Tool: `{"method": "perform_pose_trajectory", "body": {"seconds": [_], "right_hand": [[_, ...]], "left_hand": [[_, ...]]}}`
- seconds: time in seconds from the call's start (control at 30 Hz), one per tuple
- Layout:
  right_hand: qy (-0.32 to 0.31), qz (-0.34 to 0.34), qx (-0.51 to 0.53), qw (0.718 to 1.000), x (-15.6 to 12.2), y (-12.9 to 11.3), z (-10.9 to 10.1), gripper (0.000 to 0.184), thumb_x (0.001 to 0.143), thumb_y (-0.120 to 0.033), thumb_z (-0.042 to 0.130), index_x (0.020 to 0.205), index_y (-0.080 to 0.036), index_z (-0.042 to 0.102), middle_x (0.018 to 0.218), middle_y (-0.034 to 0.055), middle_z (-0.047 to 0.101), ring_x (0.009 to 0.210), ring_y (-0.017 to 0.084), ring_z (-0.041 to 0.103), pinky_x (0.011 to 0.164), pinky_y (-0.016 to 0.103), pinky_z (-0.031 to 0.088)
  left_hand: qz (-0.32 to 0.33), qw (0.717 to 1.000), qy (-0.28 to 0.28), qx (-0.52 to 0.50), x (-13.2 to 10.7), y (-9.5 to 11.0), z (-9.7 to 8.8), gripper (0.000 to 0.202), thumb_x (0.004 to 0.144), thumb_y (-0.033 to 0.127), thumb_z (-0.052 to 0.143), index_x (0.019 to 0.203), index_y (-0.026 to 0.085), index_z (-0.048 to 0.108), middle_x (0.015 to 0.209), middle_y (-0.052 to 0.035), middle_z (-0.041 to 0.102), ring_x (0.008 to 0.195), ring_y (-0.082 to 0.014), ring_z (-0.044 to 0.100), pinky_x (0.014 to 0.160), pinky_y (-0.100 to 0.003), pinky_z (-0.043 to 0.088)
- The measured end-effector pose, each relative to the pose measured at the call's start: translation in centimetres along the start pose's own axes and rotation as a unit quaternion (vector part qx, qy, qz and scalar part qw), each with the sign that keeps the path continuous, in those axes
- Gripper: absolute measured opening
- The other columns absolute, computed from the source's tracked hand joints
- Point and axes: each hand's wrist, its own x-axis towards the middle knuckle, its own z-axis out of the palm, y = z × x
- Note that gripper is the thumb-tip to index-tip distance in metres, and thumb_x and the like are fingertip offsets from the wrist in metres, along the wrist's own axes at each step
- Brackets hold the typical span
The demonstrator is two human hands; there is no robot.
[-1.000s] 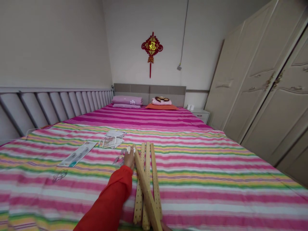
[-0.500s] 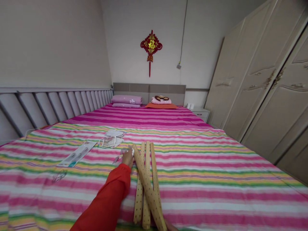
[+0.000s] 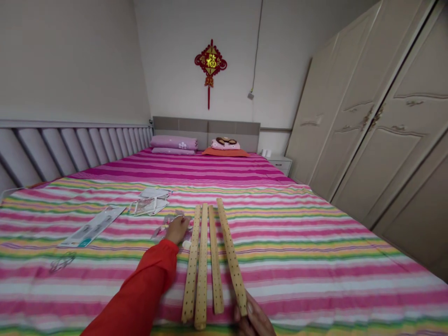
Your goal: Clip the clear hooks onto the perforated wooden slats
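- The bed (image 3: 196,169) is filling most of the view, with a striped cloth (image 3: 315,284) covering its nearer part
- The pale wardrobe (image 3: 350,121) is standing along the right side of the view
- The slatted railing (image 3: 66,144) is running along the left side of the bed
- The grey headboard (image 3: 182,126) is standing at the far end, with purple bedding (image 3: 171,142) lying before its left half
- The red ornament (image 3: 211,61) is hanging above the headboard
- A red sleeve (image 3: 135,287) is covering the left forearm
- Three wooden strips (image 3: 203,266) with rows of dark holes are lying close together on the striped cloth, pointing lengthwise toward the headboard
- A fourth wooden strip (image 3: 230,252) is slanting just right of those three; whether its far end is touching the cloth, I cannot tell
- The flat long package (image 3: 93,227) is lying at the left
- The right hand (image 3: 257,317) is gripping the near end of the fourth strip, fingers closing around it
- The left hand (image 3: 177,229) is resting at a clear packet (image 3: 159,230), left of the strips, its fingers curling; whether it is holding anything, I cannot tell
- Some white packets (image 3: 150,203) are lying beyond that hand
- A thin wiry tangle (image 3: 63,261) is lying near the long package
- A small white piece (image 3: 187,244) is lying between the left hand and the leftmost strip
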Motion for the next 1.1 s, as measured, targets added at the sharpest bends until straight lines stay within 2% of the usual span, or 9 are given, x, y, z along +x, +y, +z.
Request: {"method": "perform_pose_trajectory", "body": {"seconds": [0.1, 0.27, 0.37, 0.47, 0.53, 0.63, 0.77, 0.87, 1.1], "right_hand": [[-0.015, 0.019, 0.034, 0.999, 0.9, 0.2, -0.3, 0.044, 0.059, -0.035, 0.084, 0.095, -0.016, 0.068, 0.067, 0.0022, 0.061, 0.042, 0.001, 0.027, 0.039, 0.016, 0.022], [-0.025, 0.032, 0.044, 0.998, 1.9, 1.4, -1.5, 0.036, 0.063, -0.038, 0.082, 0.085, -0.015, 0.065, 0.065, 0.0012, 0.062, 0.039, 0.001, 0.029, 0.038, 0.015, 0.021], [-0.026, 0.031, 0.031, 0.999, 2.0, 1.9, -2.2, 0.039, 0.065, -0.04, 0.08, 0.088, -0.015, 0.063, 0.064, 0.0012, 0.064, 0.036, 0.001, 0.029, 0.036, 0.016, 0.021], [-0.011, 0.03, 0.024, 0.999, 2.2, 2.3, -2.5, 0.042, 0.064, -0.044, 0.08, 0.089, -0.015, 0.061, 0.06, 0.001, 0.064, 0.033, 0.001, 0.03, 0.034, 0.016, 0.021], [0.007, 0.023, 0.018, 1.0, 2.4, 2.6, -2.5, 0.044, 0.064, -0.049, 0.078, 0.087, -0.015, 0.061, 0.056, 0.001, 0.064, 0.031, 0.002, 0.032, 0.033, 0.016, 0.021], [0.025, 0.004, -0.004, 1.0, 2.7, 3.1, -2.4, 0.047, 0.065, -0.053, 0.076, 0.088, -0.015, 0.061, 0.054, 0.0018, 0.064, 0.029, 0.003, 0.034, 0.032, 0.016, 0.021], [0.021, 0.003, -0.027, 0.999, 2.8, 3.3, -2.5, 0.051, 0.066, -0.051, 0.077, 0.097, -0.015, 0.06, 0.052, 0.0008, 0.062, 0.03, 0.004, 0.035, 0.033, 0.017, 0.022], [0.016, 0.004, -0.027, 1.0, 2.7, 3.3, -2.7, 0.055, 0.065, -0.052, 0.077, 0.101, -0.015, 0.059, 0.051, 0.0, 0.062, 0.031, 0.004, 0.034, 0.034, 0.017, 0.023], [-0.001, 0.023, -0.019, 1.0, 2.9, 2.9, -2.6, 0.06, 0.059, -0.05, 0.082, 0.103, -0.016, 0.059, 0.052, -0.0002, 0.062, 0.033, 0.003, 0.035, 0.035, 0.016, 0.021]], "left_hand": [[0.04, 0.994, -0.012, 0.097, -0.2, -0.5, -0.2, 0.032, 0.07, 0.019, 0.061, 0.043, 0.022, 0.043, 0.046, -0.0007, 0.047, 0.059, -0.0197, 0.055, 0.061, -0.027, 0.038], [0.018, 0.978, -0.033, 0.206, -1.0, -0.6, -0.9, 0.028, 0.066, 0.028, 0.068, 0.047, 0.02, 0.049, 0.062, -0.0086, 0.061, 0.079, -0.0283, 0.062, 0.075, -0.034, 0.042], [0.034, 0.953, -0.012, 0.301, -1.7, 0.1, -1.3, 0.023, 0.07, 0.036, 0.065, 0.058, 0.018, 0.058, 0.081, -0.0138, 0.066, 0.089, -0.0319, 0.061, 0.082, -0.039, 0.042], [0.09, 0.938, 0.031, 0.333, -2.7, 1.1, -0.8, 0.02, 0.076, 0.033, 0.059, 0.082, 0.016, 0.067, 0.098, -0.0155, 0.067, 0.099, -0.0318, 0.058, 0.087, -0.04, 0.042], [0.154, 0.938, 0.002, 0.311, -3.9, 1.9, 0.2, 0.024, 0.082, 0.028, 0.052, 0.096, 0.016, 0.067, 0.103, -0.0128, 0.067, 0.101, -0.0272, 0.058, 0.088, -0.037, 0.042], [0.213, 0.924, -0.103, 0.299, -6.6, 3.2, 2.5, 0.025, 0.085, 0.026, 0.048, 0.1, 0.018, 0.067, 0.096, -0.0078, 0.069, 0.095, -0.0219, 0.059, 0.088, -0.033, 0.042], [0.185, 0.882, -0.15, 0.408, -9.9, 4.8, 5.4, 0.027, 0.083, 0.032, 0.054, 0.102, 0.016, 0.065, 0.097, -0.0117, 0.067, 0.099, -0.0263, 0.059, 0.087, -0.036, 0.041], [0.141, 0.858, -0.173, 0.462, -10.9, 5.4, 6.8, 0.032, 0.082, 0.03, 0.056, 0.108, 0.012, 0.062, 0.102, -0.0161, 0.064, 0.1, -0.0283, 0.059, 0.085, -0.037, 0.043], [0.106, 0.876, -0.2, 0.425, -11.0, 4.5, 8.2, 0.03, 0.08, 0.015, 0.055, 0.108, 0.011, 0.061, 0.112, -0.0157, 0.056, 0.103, -0.0252, 0.058, 0.086, -0.032, 0.043]]}}
